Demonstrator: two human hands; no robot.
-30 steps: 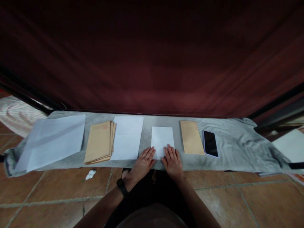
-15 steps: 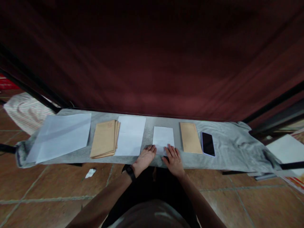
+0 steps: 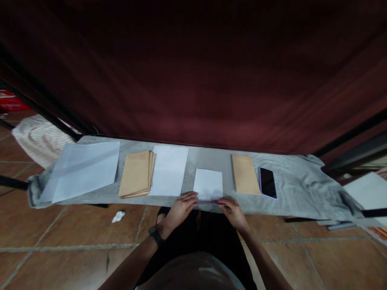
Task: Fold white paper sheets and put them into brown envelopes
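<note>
A small white sheet of paper (image 3: 208, 183) lies at the middle of the grey cloth, its near edge raised a little. My left hand (image 3: 183, 206) pinches that edge at its left corner, thumb hidden beneath the fingers. At the right corner my right hand (image 3: 232, 211) grips the same edge between thumb and fingers. Left of the paper rest a larger white sheet (image 3: 169, 171) and a stack of brown envelopes (image 3: 135, 174). A single brown envelope (image 3: 246, 174) lies to its right.
A phone (image 3: 267, 183) with a dark screen sits beyond the single envelope. Large white sheets (image 3: 87, 169) overlap at the far left. The grey cloth (image 3: 298, 185) is wrinkled on the right. A dark red curtain (image 3: 193, 100) hangs behind, and black frame bars flank both ends.
Both hands have gone from lying flat on the paper to pinching the corners of its near edge. The paper has slid slightly toward me and its near edge has come up.
</note>
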